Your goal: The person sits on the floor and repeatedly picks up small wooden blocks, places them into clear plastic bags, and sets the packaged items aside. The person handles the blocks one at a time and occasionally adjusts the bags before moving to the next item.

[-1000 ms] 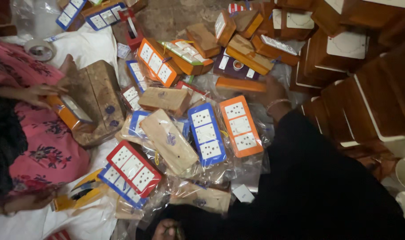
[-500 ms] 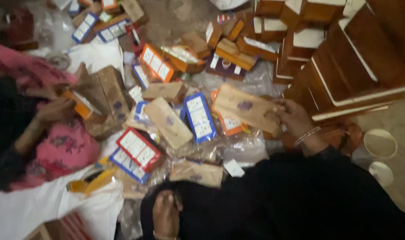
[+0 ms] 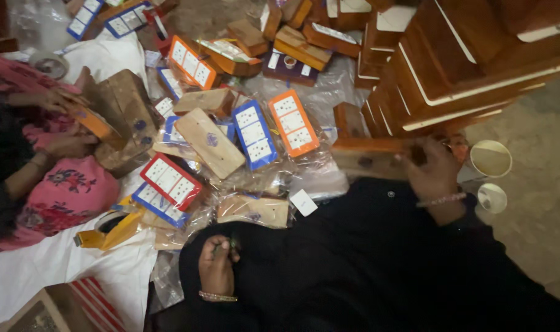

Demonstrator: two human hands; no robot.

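Note:
My right hand (image 3: 433, 169) grips one end of a long wooden box (image 3: 369, 157) and holds it low beside the stack of brown wooden boxes (image 3: 452, 67). My left hand (image 3: 217, 267) rests on my black garment with its fingers curled around a small dark object that I cannot make out. In front of me lies a heap of wooden boxes in clear plastic and coloured cards: an orange card (image 3: 293, 122), a blue card (image 3: 253, 134) and a red card (image 3: 170, 181).
Another person in pink clothing (image 3: 52, 197) sits at the left, their hands (image 3: 65, 144) on a wooden box (image 3: 123, 120). A yellow tape dispenser (image 3: 108, 229) lies on white sheeting. Two paper cups (image 3: 490, 158) stand on the floor at the right.
My right hand has carried the wooden box from the middle of the pile to the right, toward the stack. The view has swung right and my left hand has come more into sight.

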